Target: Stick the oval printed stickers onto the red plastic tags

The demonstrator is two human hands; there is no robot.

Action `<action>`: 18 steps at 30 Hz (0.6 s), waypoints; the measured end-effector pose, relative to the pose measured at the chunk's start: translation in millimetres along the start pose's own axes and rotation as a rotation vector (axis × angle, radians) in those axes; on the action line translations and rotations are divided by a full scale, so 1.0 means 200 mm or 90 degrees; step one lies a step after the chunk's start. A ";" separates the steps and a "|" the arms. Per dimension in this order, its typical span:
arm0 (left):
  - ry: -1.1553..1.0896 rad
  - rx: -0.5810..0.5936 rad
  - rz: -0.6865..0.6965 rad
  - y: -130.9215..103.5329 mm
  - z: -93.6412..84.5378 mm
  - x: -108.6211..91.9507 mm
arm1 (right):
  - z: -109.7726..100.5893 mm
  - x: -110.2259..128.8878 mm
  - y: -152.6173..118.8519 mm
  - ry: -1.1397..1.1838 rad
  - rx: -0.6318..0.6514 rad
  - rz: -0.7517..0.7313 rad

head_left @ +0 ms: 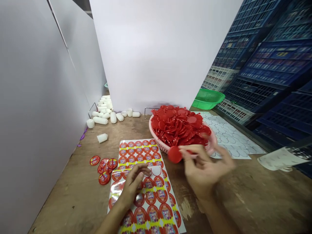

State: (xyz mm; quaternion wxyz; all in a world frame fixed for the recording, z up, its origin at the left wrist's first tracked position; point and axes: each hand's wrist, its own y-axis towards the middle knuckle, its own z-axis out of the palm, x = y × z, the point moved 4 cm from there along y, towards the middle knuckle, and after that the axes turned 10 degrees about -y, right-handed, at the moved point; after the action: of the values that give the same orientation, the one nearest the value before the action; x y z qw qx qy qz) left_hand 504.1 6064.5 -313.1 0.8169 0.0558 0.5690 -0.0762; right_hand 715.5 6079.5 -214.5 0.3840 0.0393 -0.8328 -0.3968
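My right hand (203, 170) pinches a flat red plastic disc (175, 154) between thumb and fingers, just in front of the basket; it is somewhat blurred. My left hand (135, 182) rests over the upper sheet of round stickers (152, 201), fingers loosely bent, with a gap between thumb and forefinger. Beside its fingertips, bare white circles show at the sheet's top edge. A second sticker sheet (138, 152) lies partly underneath. Behind my right hand, a pink basket (158, 140) is heaped with red plastic pieces (180, 125).
Several red discs with stickers (104, 169) lie at left. White plastic bottles (100, 120) are scattered along the back left. White panels (156, 58) enclose the table. At right are a used label sheet (231, 136), a white roll (275, 159), a green basin (207, 99) and stacked crates (263, 74).
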 end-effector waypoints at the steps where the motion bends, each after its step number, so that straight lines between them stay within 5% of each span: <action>1: -0.056 -0.006 0.013 0.00 0.00 -0.01 | 0.07 0.06 -0.05 0.027 0.100 -0.040; 4: -0.112 -0.068 -0.009 0.02 -0.03 0.01 | 0.31 0.15 -0.20 0.152 0.297 -0.072; 9: -0.201 -0.132 -0.129 0.04 -0.06 0.07 | 0.59 0.02 -0.30 0.372 0.346 0.227; 15: -0.296 -0.213 -0.156 0.05 -0.08 0.08 | 0.47 0.01 -0.28 0.228 0.234 0.114; 18: -0.283 -0.230 -0.158 0.05 -0.08 0.08 | 0.46 0.03 -0.30 0.282 0.313 0.153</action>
State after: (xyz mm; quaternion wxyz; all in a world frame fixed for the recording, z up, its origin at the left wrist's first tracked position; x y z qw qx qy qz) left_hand 496.8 6076.2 -332.5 0.9024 -0.1788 0.3831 -0.0835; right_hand 636.5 6094.9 -288.0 0.5780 0.1176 -0.7988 -0.1181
